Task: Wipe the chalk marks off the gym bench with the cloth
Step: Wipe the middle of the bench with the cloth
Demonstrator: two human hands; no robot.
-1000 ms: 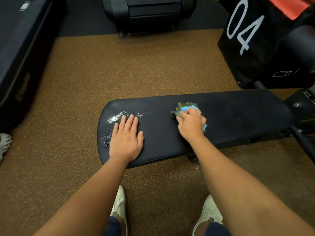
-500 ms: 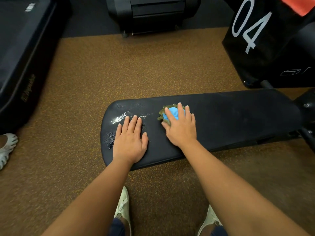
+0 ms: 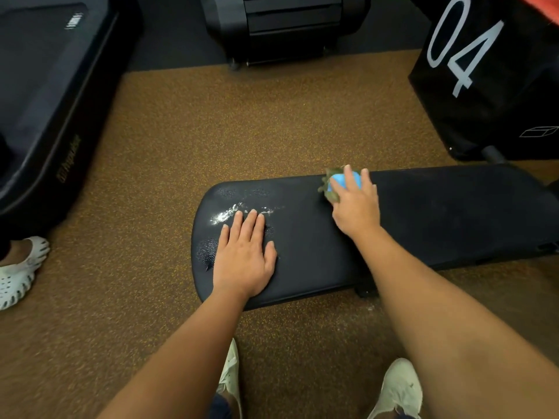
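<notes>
A black padded gym bench [image 3: 438,219] lies across the middle of the view on brown speckled flooring. White chalk marks [image 3: 228,213] streak its left end. My left hand [image 3: 243,255] rests flat on the pad just below the marks, fingers straight. My right hand [image 3: 355,204] presses a bunched blue and olive cloth [image 3: 340,180] against the pad near its far edge, to the right of the marks. Most of the cloth is hidden under my fingers.
A large black box marked 04 [image 3: 484,74] stands at the back right. A black machine [image 3: 284,25] sits at the top centre and a black padded platform [image 3: 45,95] at the left. Another person's white clog [image 3: 18,272] shows at the left edge. My shoes [image 3: 399,388] are below the bench.
My right hand slid the cloth left along the bench, then to the pad's far edge. My left hand stayed flat in place.
</notes>
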